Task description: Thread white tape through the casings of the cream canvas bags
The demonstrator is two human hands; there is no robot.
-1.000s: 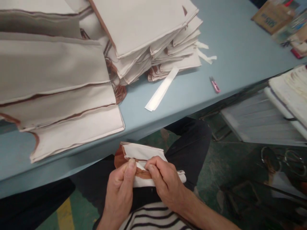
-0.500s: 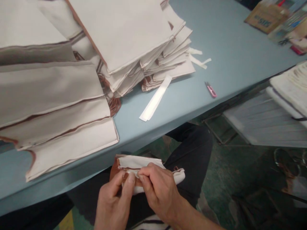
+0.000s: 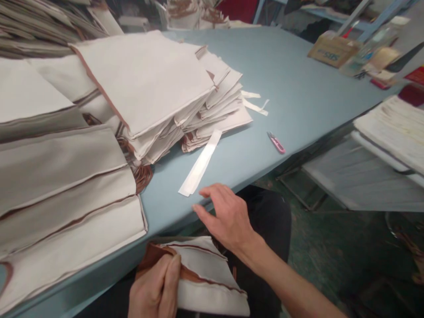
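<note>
In my lap lies a sewn piece of off-white fabric with brown edging (image 3: 212, 298), like an unfinished bag. My left hand (image 3: 155, 287) is closed on its brown-edged side, thumb pressed along the top. My right hand (image 3: 228, 216) is raised at the table's front edge, thumb and forefinger apart, with nothing between them. Just beyond its fingertips a few white strips (image 3: 201, 165) lie on the blue-grey table. Pink-handled thread snips (image 3: 276, 143) rest farther right, close to the edge.
A tall stack of off-white sewn pieces (image 3: 149, 79) stands at the back left. More brown-edged pieces (image 3: 59, 172) overlap the table's left front. A cardboard box (image 3: 334, 51) and a clear bottle (image 3: 380, 42) are at the far right. Beside the table, a white rack (image 3: 364, 176) carries stacked cloth.
My right hand has left the fabric piece and moved up to the table edge, its fingers spreading. My left hand still grips the piece. The view has tilted upward.
</note>
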